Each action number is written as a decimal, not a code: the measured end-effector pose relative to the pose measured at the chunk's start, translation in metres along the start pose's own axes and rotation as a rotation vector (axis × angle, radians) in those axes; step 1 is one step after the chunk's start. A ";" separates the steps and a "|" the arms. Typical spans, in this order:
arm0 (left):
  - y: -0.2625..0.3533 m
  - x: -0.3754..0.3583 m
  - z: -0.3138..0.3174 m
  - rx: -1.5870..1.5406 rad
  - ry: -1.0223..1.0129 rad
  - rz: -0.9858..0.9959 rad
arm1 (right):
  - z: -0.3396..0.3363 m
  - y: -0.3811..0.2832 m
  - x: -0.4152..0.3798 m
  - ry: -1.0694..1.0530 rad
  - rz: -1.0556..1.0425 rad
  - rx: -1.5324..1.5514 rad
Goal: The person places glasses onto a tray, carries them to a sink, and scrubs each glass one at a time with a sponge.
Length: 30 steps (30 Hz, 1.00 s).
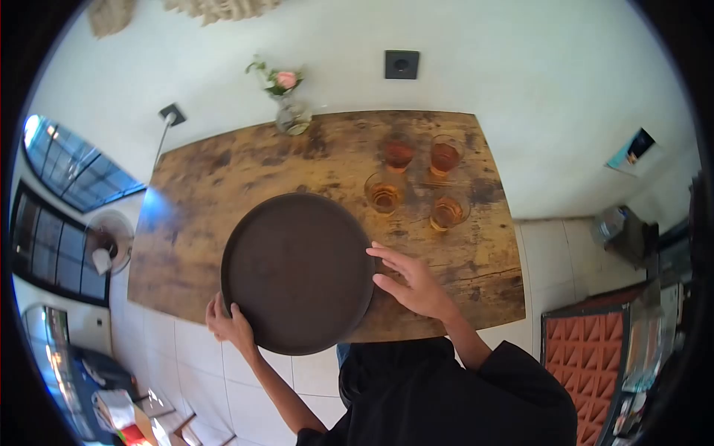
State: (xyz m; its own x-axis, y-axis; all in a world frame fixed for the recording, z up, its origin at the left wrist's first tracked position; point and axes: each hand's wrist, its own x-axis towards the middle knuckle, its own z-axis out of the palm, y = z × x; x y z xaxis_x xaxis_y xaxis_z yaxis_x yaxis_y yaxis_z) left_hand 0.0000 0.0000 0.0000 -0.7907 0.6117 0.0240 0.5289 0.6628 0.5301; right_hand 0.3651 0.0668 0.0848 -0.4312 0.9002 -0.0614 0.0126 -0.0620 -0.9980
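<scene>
A round dark brown tray [297,273] lies over the front part of the wooden table, its near edge past the table's front edge. My left hand [232,327] grips the tray's lower left rim, thumb on top. At the right rim is my right hand [410,281], fingers apart and fingertips at the edge, holding nothing. Beyond it stand glasses of amber or reddish drink: one at the back [398,154], one at the back right [446,156], one nearer left [384,195] and one nearer right [448,213].
A glass vase [293,117] with a pink flower stands at the back edge of the wooden table [201,186], near the wall. A fan [108,241] is off the left side. A black bin-like object [625,234] stands on the floor at right.
</scene>
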 end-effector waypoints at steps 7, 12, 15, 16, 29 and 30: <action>0.175 -0.023 -0.026 -0.277 0.096 0.805 | -0.038 -0.026 0.005 0.862 -0.167 -0.839; 0.259 -0.047 0.048 -0.485 -0.375 1.246 | -0.040 0.006 0.033 0.990 -0.066 -0.822; 0.277 -0.054 0.083 -0.481 -0.422 1.309 | -0.031 0.015 0.047 1.043 -0.057 -0.664; 0.279 -0.053 0.088 -0.474 -0.458 1.296 | -0.033 0.021 0.048 1.101 -0.067 -0.572; 0.255 0.022 0.030 -0.667 -0.472 1.104 | 0.013 -0.015 0.070 1.128 -0.112 -0.441; 0.252 0.030 0.019 -0.679 -0.447 1.094 | 0.018 -0.019 0.075 1.115 -0.109 -0.440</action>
State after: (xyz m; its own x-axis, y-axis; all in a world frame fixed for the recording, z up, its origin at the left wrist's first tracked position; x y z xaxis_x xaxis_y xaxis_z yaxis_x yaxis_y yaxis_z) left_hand 0.1152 0.1935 0.1181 0.1657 0.8547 0.4919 0.4581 -0.5084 0.7292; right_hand 0.3165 0.1281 0.0997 0.5652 0.7827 0.2608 0.4246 -0.0050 -0.9054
